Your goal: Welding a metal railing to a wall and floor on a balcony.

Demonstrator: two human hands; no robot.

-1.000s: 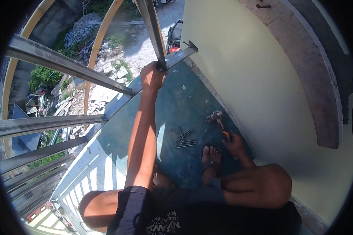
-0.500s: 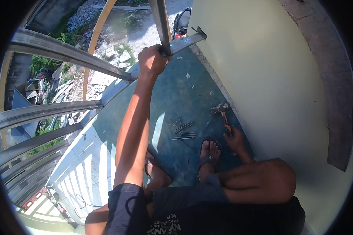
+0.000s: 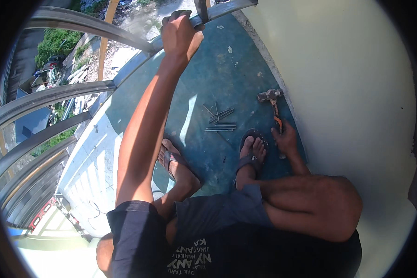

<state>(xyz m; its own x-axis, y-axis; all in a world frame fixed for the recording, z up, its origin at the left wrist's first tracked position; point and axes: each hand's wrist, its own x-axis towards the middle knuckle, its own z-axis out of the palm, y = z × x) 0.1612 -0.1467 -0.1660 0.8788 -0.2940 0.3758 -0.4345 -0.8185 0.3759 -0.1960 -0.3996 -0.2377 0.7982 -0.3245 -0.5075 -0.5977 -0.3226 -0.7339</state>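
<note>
My left arm reaches out to the far edge of the floor. There my left hand (image 3: 181, 37) is closed over the metal bottom rail (image 3: 227, 9) of a railing, beside an upright metal post (image 3: 201, 10). Low on the right, next to my right foot, my right hand (image 3: 288, 140) grips the orange handle of a hammer (image 3: 276, 107). The hammer's dark head points away from me, close to the floor by the wall; whether it touches the floor I cannot tell. Several long nails (image 3: 220, 130) lie in a loose pile between my feet and the railing.
Curved metal bars (image 3: 55, 95) of the railing run along the left side, with rubble (image 3: 74, 99) and plants outside and below. A pale yellow wall (image 3: 342, 92) rises on the right. The floor (image 3: 171, 111) is blue-green, with a sunlit pale part at left. My sandalled feet (image 3: 252, 153) stand near the nails.
My view has tilted, so railing, nails and hammer all sit higher in the picture. The left hand stays on the rail and the right hand keeps the hammer low by my foot.
</note>
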